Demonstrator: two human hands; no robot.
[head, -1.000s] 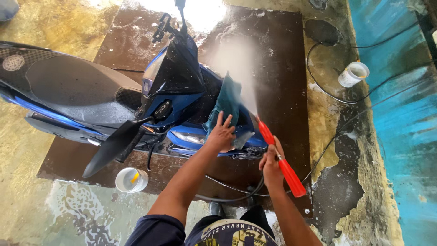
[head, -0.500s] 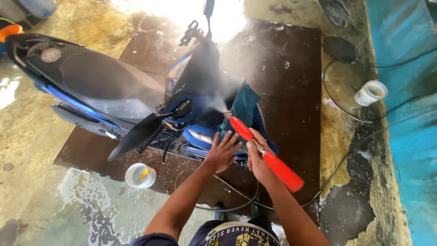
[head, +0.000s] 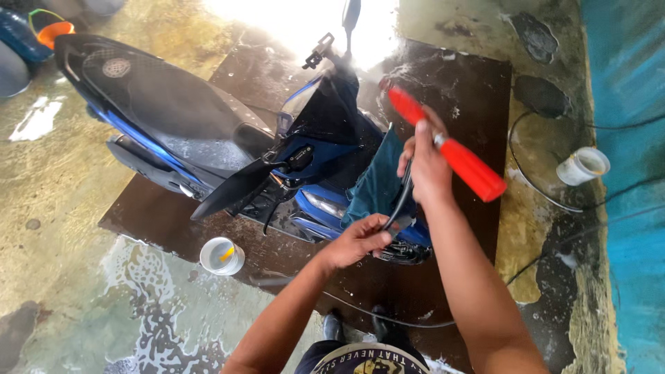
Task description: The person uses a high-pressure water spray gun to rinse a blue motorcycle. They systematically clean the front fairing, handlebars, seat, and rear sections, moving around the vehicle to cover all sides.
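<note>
Head view: right hand [head: 428, 161] was clamped on the red plastic spray gun [head: 443, 145], nozzle aimed at the blue-and-black scooter [head: 208, 138] mid-board on the dark wet floor board [head: 478, 90]. Left hand [head: 357, 239] was closed on the black hose [head: 403, 197] just below the grip. Risk: wet gun slipping, hose kinking.

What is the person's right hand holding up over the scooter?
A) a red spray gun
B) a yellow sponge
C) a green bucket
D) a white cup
A: the right hand grips a red spray gun raised above the front of the blue and black scooter, while the white cup sits on the wet floor.
</note>
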